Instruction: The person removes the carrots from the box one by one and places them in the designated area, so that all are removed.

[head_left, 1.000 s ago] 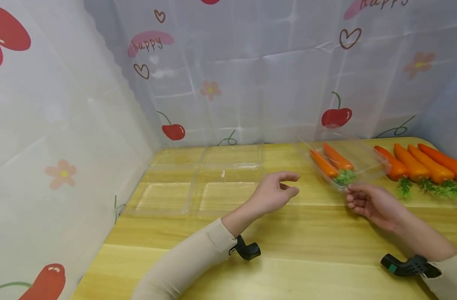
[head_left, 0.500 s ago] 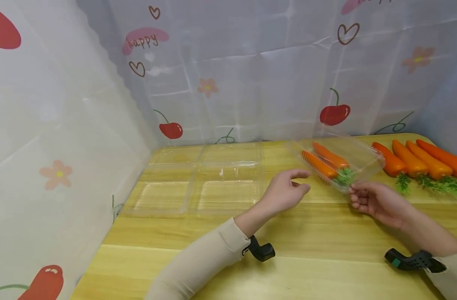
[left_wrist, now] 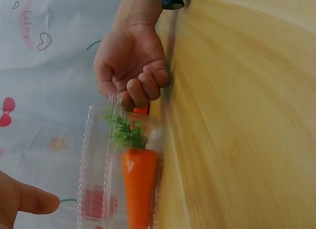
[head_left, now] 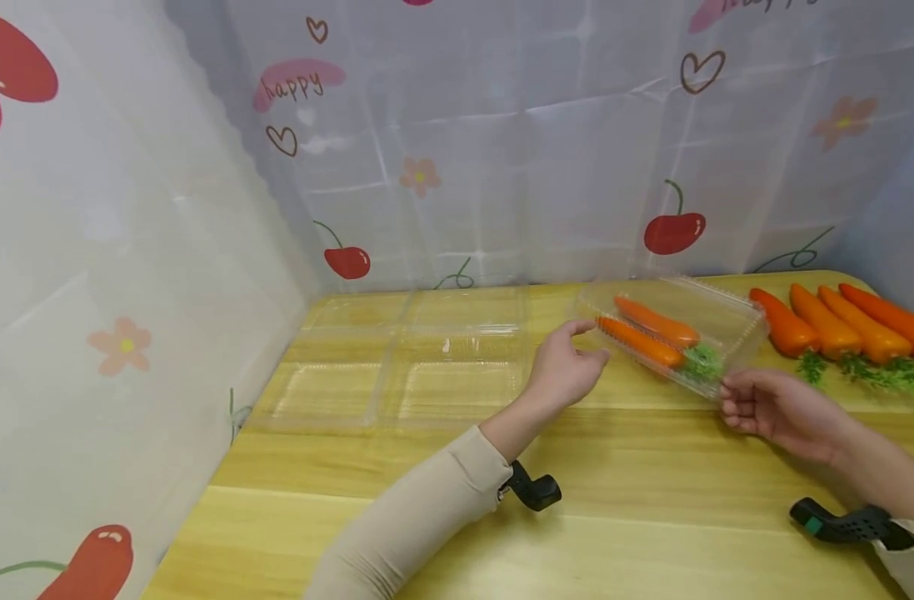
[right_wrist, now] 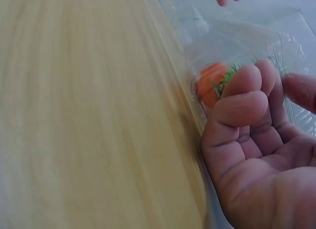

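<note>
In the head view, a clear plastic clamshell box (head_left: 734, 321) with two orange carrots (head_left: 640, 342) inside sits tilted toward the front at the back right. Green leafy tops (head_left: 702, 362) point to its right front corner. My right hand (head_left: 790, 417) pinches that corner between thumb and forefinger, its other fingers curled. My left hand (head_left: 565, 367) is by the box's left corner, thumb and forefinger spread apart with the forefinger tip right at the edge. The left wrist view shows one carrot (left_wrist: 139, 177) through the clear wall and the left thumb (left_wrist: 39, 199) apart from the rim.
Several more carrots (head_left: 839, 325) with leafy tops lie in a row at the table's right back. Two open clear boxes (head_left: 457, 392) stand side by side at the left. A printed curtain (head_left: 501, 167) hangs behind the wooden table (head_left: 636, 517).
The box's near corner has come toward the right and front with my right hand, and its lid sits lower. My left hand has moved right, up to the box's left corner.
</note>
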`<state>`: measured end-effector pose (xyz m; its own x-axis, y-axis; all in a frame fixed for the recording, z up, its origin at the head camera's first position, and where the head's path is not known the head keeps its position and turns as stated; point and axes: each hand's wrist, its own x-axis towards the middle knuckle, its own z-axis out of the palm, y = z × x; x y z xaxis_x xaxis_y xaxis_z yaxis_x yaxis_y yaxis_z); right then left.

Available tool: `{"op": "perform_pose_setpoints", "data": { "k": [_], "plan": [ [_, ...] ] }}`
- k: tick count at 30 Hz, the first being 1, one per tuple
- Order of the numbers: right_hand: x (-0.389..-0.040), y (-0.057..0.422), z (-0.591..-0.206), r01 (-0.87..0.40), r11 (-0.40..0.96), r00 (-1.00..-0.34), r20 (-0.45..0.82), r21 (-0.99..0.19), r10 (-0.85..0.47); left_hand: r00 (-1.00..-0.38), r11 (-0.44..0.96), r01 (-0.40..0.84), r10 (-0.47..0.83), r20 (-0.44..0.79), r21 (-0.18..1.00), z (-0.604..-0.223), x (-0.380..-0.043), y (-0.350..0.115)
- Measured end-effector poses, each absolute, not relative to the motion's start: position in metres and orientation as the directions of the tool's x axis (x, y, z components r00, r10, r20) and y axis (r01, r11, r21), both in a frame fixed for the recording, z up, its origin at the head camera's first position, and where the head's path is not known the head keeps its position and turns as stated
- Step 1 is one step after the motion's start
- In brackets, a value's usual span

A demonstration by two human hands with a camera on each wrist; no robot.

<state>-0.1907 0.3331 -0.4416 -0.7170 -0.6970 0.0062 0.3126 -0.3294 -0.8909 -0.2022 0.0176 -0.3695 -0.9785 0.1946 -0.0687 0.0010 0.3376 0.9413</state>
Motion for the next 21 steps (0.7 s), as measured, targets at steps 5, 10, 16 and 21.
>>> {"op": "perform_pose_setpoints", "data": {
  "k": [5, 10, 16, 21],
  "plan": [
    [-0.191, 0.342, -0.444, 0.311, -0.309, -0.693, 0.008, -0.899, -0.721, -0.988, 0.365, -0.012, 0.138, -0.067, 0.931, -0.373, -0.206, 0.022],
    [-0.190, 0.350, -0.445, 0.318, -0.289, -0.683, -0.007, -0.903, -0.731, -0.995, 0.425, -0.025, 0.076, -0.063, 0.905, -0.378, -0.208, 0.025],
    [-0.191, 0.354, -0.443, 0.346, -0.298, -0.650, 0.002, -0.890, -0.760, -0.990, 0.462, -0.058, 0.087, -0.110, 0.885, -0.380, -0.208, 0.025],
    [-0.191, 0.357, -0.441, 0.360, -0.304, -0.643, 0.001, -0.882, -0.766, -0.987, 0.485, -0.038, 0.119, -0.109, 0.874, -0.380, -0.205, 0.022]
  ]
}}
